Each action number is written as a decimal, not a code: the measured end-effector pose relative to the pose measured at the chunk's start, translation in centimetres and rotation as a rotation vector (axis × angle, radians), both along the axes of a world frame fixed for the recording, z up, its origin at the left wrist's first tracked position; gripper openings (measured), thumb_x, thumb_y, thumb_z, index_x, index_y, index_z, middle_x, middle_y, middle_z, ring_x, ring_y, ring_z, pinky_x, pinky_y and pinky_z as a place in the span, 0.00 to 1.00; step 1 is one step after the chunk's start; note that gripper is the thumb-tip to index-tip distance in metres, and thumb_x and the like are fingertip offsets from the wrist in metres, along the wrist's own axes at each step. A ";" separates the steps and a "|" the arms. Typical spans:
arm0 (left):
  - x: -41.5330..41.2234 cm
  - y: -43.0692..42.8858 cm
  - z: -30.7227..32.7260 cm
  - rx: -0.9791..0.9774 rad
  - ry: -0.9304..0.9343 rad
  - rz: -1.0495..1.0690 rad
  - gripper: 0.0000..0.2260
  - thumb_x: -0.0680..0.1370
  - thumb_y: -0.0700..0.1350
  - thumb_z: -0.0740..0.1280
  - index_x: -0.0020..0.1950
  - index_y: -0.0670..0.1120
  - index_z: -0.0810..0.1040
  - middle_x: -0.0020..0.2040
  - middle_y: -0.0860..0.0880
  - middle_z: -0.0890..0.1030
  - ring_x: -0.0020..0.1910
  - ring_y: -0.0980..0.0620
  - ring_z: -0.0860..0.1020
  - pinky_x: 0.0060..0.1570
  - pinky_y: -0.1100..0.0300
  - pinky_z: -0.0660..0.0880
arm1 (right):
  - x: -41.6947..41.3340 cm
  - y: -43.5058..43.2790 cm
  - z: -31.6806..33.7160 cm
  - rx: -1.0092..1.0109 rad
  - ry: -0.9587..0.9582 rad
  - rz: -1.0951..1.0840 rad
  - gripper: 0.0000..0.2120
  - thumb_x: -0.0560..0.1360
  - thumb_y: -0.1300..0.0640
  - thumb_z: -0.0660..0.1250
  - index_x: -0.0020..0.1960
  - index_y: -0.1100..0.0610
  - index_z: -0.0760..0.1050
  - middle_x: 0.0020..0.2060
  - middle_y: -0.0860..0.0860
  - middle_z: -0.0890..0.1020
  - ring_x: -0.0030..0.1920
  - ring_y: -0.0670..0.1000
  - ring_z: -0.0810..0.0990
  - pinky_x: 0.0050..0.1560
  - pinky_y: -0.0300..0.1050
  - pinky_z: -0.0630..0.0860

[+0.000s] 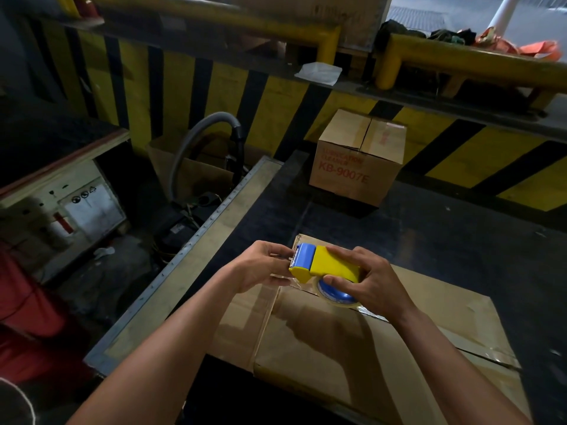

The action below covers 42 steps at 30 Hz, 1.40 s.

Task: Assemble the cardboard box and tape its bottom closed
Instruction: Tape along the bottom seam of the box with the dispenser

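Note:
A flattened brown cardboard box [337,348] lies on the dark table [445,240] right in front of me, with old clear tape on its flaps. Above its far left corner I hold a yellow and blue tape dispenser [325,265] with a roll of clear tape on a blue core. My right hand [368,280] grips the dispenser body and roll. My left hand [264,265] pinches at the blue cutter end, where the tape end sits.
A sealed cardboard box [356,157] printed KB-9007E stands at the table's far side. Behind runs a yellow and black striped barrier [276,99]. Left of the table's metal edge [184,265], a grey hose [196,136] and dark equipment sit on the floor.

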State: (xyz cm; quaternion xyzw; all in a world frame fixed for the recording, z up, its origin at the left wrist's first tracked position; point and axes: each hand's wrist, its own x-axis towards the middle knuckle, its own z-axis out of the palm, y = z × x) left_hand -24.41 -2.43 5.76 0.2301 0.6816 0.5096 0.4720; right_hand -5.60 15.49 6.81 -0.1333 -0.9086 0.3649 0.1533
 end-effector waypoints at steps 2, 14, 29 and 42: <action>0.0 0.1 0.0 -0.010 0.068 -0.021 0.13 0.78 0.37 0.73 0.62 0.43 0.82 0.52 0.45 0.87 0.51 0.48 0.86 0.50 0.54 0.84 | -0.1 0.0 0.0 0.001 -0.004 0.004 0.30 0.68 0.36 0.70 0.68 0.37 0.66 0.52 0.33 0.72 0.53 0.43 0.76 0.43 0.32 0.75; -0.8 0.5 0.2 -0.017 0.130 0.093 0.06 0.80 0.36 0.67 0.51 0.41 0.84 0.46 0.41 0.86 0.44 0.50 0.85 0.46 0.56 0.83 | -0.4 0.9 1.2 0.082 -0.098 0.086 0.31 0.68 0.32 0.68 0.69 0.34 0.66 0.50 0.42 0.73 0.49 0.45 0.74 0.41 0.37 0.76; -2.3 -0.5 -0.8 -0.107 0.022 0.118 0.06 0.79 0.41 0.70 0.54 0.41 0.83 0.43 0.45 0.80 0.40 0.50 0.78 0.46 0.54 0.82 | 1.3 1.5 2.2 0.194 -0.253 0.108 0.34 0.67 0.30 0.67 0.71 0.38 0.68 0.47 0.37 0.69 0.47 0.44 0.72 0.39 0.35 0.72; -1.1 0.0 -2.3 -0.116 0.187 0.120 0.07 0.79 0.47 0.73 0.48 0.44 0.85 0.39 0.47 0.79 0.40 0.52 0.76 0.40 0.59 0.76 | 1.1 0.8 2.5 0.206 -0.324 0.099 0.47 0.60 0.16 0.54 0.71 0.41 0.70 0.48 0.47 0.75 0.46 0.49 0.75 0.42 0.48 0.80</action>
